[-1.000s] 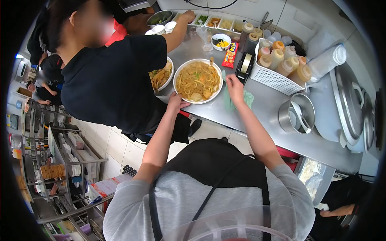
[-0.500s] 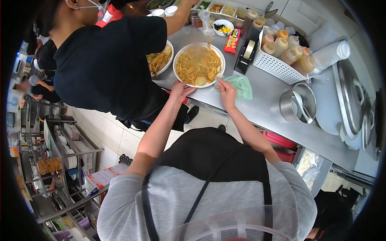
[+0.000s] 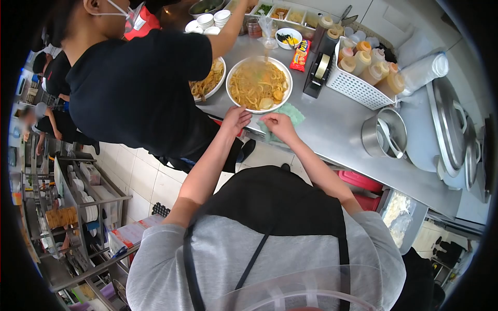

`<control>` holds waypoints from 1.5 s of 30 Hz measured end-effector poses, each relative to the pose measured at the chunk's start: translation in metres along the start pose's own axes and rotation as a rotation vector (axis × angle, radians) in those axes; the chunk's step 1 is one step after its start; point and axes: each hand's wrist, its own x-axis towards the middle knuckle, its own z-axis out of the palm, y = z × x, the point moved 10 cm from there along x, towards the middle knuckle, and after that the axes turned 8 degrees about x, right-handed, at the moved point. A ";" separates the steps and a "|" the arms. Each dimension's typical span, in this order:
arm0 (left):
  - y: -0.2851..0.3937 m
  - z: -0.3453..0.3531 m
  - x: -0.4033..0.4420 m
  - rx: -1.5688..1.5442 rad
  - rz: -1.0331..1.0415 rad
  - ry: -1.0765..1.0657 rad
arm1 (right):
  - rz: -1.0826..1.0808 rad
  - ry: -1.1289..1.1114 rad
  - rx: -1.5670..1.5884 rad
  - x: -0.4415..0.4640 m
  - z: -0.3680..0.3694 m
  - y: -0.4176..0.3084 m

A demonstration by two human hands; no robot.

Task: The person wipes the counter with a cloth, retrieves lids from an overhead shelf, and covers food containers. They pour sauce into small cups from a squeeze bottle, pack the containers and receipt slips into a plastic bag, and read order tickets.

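Note:
A white bowl of noodles (image 3: pixel 259 85) in brownish sauce, with pale round slices near its front rim, sits on the steel counter. My left hand (image 3: pixel 237 119) is at the bowl's lower left rim, fingers stretched out; whether they touch the bowl is hard to tell. My right hand (image 3: pixel 278 126), fingers curled in, grips a green cloth (image 3: pixel 293 114) just in front of the bowl, partly covering it. Left of the bowl stands a second bowl of noodles (image 3: pixel 210 83), partly hidden by a co-worker's arm.
A co-worker in black (image 3: pixel 140 88) stands close on the left. Behind the bowl are a small white bowl (image 3: pixel 288 38), a red snack packet (image 3: pixel 300 56) and a tape dispenser (image 3: pixel 316 75). To the right are a white basket (image 3: pixel 355 90) of sauce bottles and a steel pot (image 3: pixel 371 136) with utensils.
My right hand has moved left and toward me, drawing the green cloth along the bowl's front. My left hand's fingers have come out from under the rim. The bowl has barely shifted.

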 end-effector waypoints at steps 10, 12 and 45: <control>0.006 -0.009 0.007 -0.215 0.049 0.056 | -0.433 0.068 -0.607 -0.040 -0.025 -0.017; 0.011 -0.006 0.003 -0.128 0.159 0.013 | -0.496 0.135 -0.444 -0.045 -0.022 -0.049; 0.019 -0.036 -0.028 0.047 0.077 -0.045 | -0.201 -0.622 -0.470 0.258 0.036 -0.039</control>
